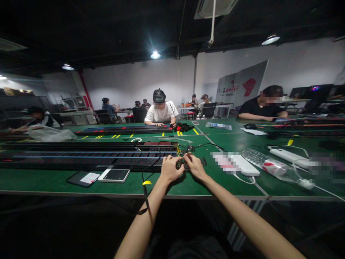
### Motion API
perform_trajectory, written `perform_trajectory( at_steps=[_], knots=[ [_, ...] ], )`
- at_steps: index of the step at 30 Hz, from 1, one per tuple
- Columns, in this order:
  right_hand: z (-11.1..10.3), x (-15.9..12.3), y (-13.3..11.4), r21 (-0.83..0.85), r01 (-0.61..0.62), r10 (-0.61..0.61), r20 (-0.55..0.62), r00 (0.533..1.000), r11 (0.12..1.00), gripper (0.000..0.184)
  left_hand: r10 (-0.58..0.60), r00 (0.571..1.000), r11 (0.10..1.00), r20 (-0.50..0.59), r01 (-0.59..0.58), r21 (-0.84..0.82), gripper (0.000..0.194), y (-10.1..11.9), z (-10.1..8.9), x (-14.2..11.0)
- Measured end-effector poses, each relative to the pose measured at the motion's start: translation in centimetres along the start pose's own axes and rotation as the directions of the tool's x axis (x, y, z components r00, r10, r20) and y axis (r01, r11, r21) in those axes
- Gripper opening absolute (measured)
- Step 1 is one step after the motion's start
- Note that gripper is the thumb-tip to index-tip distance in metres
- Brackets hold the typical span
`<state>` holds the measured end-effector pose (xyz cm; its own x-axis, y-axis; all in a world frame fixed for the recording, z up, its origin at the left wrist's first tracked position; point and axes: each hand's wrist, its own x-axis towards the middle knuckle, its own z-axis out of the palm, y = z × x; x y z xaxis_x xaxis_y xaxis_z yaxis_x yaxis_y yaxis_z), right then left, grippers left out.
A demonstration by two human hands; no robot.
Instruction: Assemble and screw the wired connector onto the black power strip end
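My left hand [171, 168] is closed around a small dark round part [180, 163] at the right end of the long black power strips [88, 160]. Against the same part, my right hand [194, 166] has its fingers bent and pressed together. Exactly what the part is cannot be made out. Yellow and blue wires [178, 151] come out of the strip's end just beyond my fingers. Behind my right hand lies a small dark piece [191, 148] with a black cable running right. A black cord with a yellow tag [147, 182] hangs over the table edge by my left forearm.
A white power bank [114, 175] and a dark flat case [78, 178] lie front left. To the right are a plastic bottle [275, 167], white power banks and cables. Across the green table [161, 185], a person in a white shirt [161, 111] works at another strip.
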<state>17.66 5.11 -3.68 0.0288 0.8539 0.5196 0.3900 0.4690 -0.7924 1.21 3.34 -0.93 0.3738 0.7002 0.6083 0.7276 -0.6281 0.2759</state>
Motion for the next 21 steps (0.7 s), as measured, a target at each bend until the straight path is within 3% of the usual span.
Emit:
perform_trajectory(
  at_steps=[4,9,11,15,21],
  knots=[
    [0.4,0.8,1.4,0.264,-0.24,0.22,0.103,0.97,0.934,0.047,0.016,1.0,1.0,0.018,-0.016,-0.003,0.029,-0.1,0.0,0.0],
    [0.4,1.3,1.7,0.279,-0.347,0.332,0.1,0.938,0.895,0.05,0.023,0.999,1.0,0.024,-0.023,-0.005,0.03,-0.2,0.0,0.1],
    [0.1,1.2,1.3,0.196,-0.276,0.283,-0.009,0.959,0.941,0.046,0.016,1.0,1.0,0.016,-0.016,-0.003,0.03,-0.2,0.0,0.1],
    [-0.6,0.6,0.4,-0.095,-0.025,0.006,-0.198,0.98,0.995,0.039,0.018,1.0,1.0,-0.001,-0.018,0.003,0.03,-0.2,0.0,0.0],
    [-0.5,-0.3,-0.3,-0.206,0.129,-0.144,-0.059,0.988,0.97,0.034,0.021,1.0,1.0,0.005,-0.021,0.005,0.031,-0.2,0.0,0.0]
  ],
)
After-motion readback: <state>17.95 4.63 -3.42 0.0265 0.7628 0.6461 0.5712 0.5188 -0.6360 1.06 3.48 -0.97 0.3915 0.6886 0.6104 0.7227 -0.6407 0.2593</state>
